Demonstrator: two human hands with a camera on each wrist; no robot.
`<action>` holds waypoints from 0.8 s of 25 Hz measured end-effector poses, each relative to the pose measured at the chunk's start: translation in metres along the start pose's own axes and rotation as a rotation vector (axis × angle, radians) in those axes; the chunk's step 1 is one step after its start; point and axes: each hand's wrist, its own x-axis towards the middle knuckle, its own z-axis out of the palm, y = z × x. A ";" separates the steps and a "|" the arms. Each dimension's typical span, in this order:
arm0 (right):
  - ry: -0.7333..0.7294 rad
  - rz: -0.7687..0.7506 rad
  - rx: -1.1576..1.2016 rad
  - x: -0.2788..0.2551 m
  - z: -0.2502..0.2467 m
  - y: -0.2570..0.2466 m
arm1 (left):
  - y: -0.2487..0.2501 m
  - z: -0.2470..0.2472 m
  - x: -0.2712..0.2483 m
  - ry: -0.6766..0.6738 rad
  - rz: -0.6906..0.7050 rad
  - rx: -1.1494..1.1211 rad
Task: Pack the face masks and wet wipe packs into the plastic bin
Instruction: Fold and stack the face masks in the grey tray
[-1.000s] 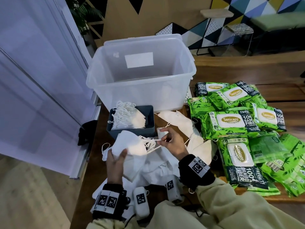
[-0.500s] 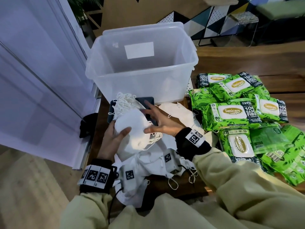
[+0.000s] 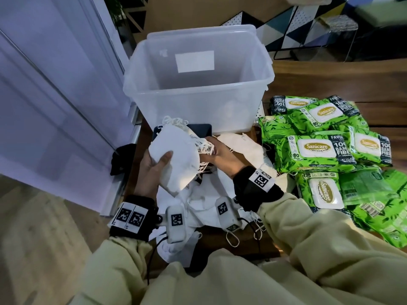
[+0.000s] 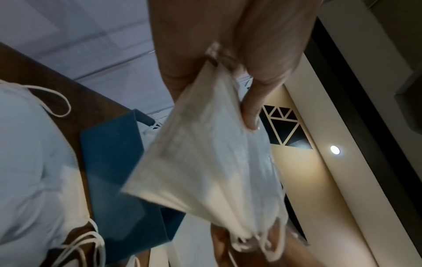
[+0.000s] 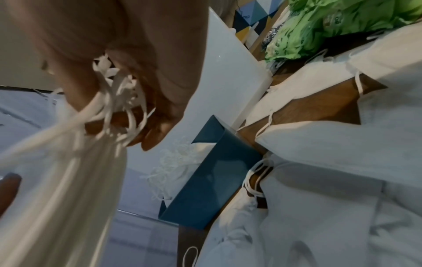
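Observation:
A stack of white face masks (image 3: 174, 159) is held over the table in front of the clear plastic bin (image 3: 198, 100). My left hand (image 3: 154, 170) grips its near-left side, thumb on top; the same stack (image 4: 205, 162) shows in the left wrist view. My right hand (image 3: 220, 154) grips the ear loops (image 5: 118, 112) at the stack's right end. More loose masks (image 3: 198, 201) lie under both hands. Green wet wipe packs (image 3: 317, 150) are piled to the right. The bin looks empty, apart from a faint pale shape low inside.
A small dark blue box (image 3: 198, 129) with masks in it sits against the bin's front wall. A pale panel wall (image 3: 55, 95) runs along the left. The wooden table (image 3: 330, 84) stretches behind the wipes. A black item (image 3: 122, 159) hangs at the table's left edge.
Both hands gathered the masks into one stack and lifted it up toward the bin. My right hand went from pinching a loop, through open fingers, to gripping the loops.

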 end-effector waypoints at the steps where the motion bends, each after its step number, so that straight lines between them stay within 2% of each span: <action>1: 0.011 0.006 0.052 0.000 -0.001 0.001 | 0.001 -0.001 0.000 0.022 0.005 -0.011; 5: 0.146 0.042 0.285 -0.002 -0.008 0.015 | -0.004 -0.008 -0.003 0.104 0.019 -0.003; 7: 0.096 0.008 0.188 -0.008 -0.006 0.025 | -0.009 -0.014 -0.005 0.129 0.005 -0.005; 9: -0.074 -0.001 -0.211 -0.022 -0.006 0.046 | -0.010 -0.030 -0.005 0.209 -0.006 -0.038; 11: -0.313 0.022 -0.889 -0.044 -0.007 0.085 | -0.008 -0.053 -0.006 0.287 -0.008 -0.110; 12: -0.408 -0.064 -1.189 -0.057 -0.006 0.106 | -0.008 -0.064 -0.007 0.318 -0.004 -0.133; 13: -0.437 -0.211 -1.403 -0.070 -0.003 0.124 | -0.006 -0.072 -0.009 0.349 -0.006 -0.140; 14: -0.423 -0.331 -1.503 -0.082 0.001 0.139 | -0.005 -0.077 -0.011 0.382 -0.010 -0.140; 17: -0.345 -0.436 -1.480 -0.089 0.004 0.146 | -0.008 -0.080 -0.014 0.415 -0.024 -0.157; 20: -0.167 -0.378 -1.244 -0.084 0.000 0.123 | -0.013 -0.077 -0.014 0.405 -0.050 -0.174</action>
